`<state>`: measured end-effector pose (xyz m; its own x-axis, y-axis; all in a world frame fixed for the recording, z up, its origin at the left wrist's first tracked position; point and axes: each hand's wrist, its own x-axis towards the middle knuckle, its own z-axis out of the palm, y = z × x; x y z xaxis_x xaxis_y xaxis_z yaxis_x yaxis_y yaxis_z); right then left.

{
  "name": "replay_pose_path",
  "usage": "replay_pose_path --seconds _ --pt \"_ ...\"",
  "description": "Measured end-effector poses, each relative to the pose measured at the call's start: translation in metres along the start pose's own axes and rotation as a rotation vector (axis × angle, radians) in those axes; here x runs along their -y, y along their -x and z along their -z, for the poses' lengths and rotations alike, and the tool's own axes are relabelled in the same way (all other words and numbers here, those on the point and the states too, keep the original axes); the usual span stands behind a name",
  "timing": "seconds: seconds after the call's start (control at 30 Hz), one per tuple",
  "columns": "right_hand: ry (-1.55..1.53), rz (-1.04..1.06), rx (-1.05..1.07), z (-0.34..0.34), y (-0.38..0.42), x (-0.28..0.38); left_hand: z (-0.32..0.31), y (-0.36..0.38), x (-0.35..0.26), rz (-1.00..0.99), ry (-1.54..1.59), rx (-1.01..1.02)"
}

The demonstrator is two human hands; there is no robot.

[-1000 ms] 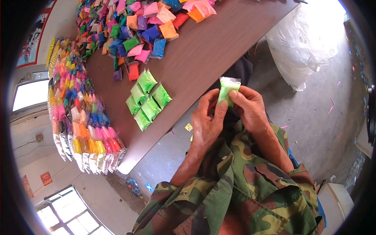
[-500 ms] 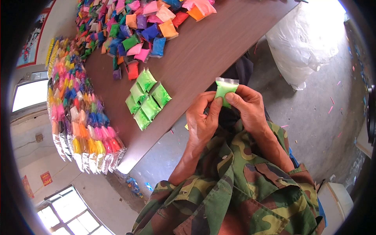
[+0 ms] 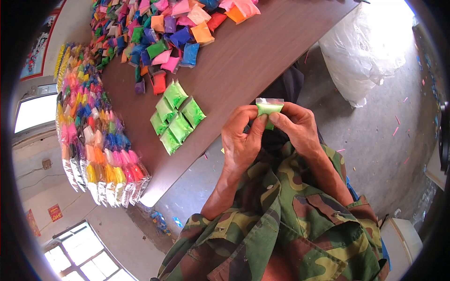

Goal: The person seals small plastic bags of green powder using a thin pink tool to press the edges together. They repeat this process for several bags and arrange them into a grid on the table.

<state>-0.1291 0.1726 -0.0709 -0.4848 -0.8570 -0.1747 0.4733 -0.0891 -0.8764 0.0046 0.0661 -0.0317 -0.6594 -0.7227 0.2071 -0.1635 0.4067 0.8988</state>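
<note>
Both hands pinch one small clear packet with light green content (image 3: 270,107), held up beyond the table's near edge. My left hand (image 3: 243,138) grips its left side with thumb and fingers. On the right side, my right hand (image 3: 298,130) has its thumb pressed on the front. The packet's clear top strip points away from me, and its lower part is mostly hidden behind the thumbs. Several similar green packets (image 3: 180,127) lie grouped on the brown table (image 3: 234,61), left of my hands.
A large heap of multicoloured packets (image 3: 164,33) covers the table's far part. Rows of bagged coloured packets (image 3: 101,150) line its left edge. A big translucent plastic bag (image 3: 361,56) stands on the floor (image 3: 370,136) at right.
The held packet has tilted and sits slightly lower between the fingers, with less of its green front showing. Both hands have shifted only a little.
</note>
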Motion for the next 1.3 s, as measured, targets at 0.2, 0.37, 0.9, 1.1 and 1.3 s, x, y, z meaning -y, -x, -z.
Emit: replay_pose_path --seconds 0.2,0.37,0.9,1.1,1.3 --pt "0.076 0.061 0.033 0.007 -0.003 0.004 0.000 0.003 0.000 0.150 0.176 0.026" --pt "0.049 0.042 0.067 0.002 -0.001 0.004 0.001 0.005 -0.002 0.316 0.231 -0.008" --pt "0.210 -0.022 0.139 0.000 0.006 0.006 0.006 0.002 0.002 0.381 0.432 -0.083" --pt "0.206 -0.078 0.197 0.002 0.007 0.003 0.012 -0.002 0.009 0.267 0.349 0.057" --pt "0.155 -0.073 0.178 -0.004 0.006 0.004 0.013 -0.001 0.015 0.254 0.343 0.015"
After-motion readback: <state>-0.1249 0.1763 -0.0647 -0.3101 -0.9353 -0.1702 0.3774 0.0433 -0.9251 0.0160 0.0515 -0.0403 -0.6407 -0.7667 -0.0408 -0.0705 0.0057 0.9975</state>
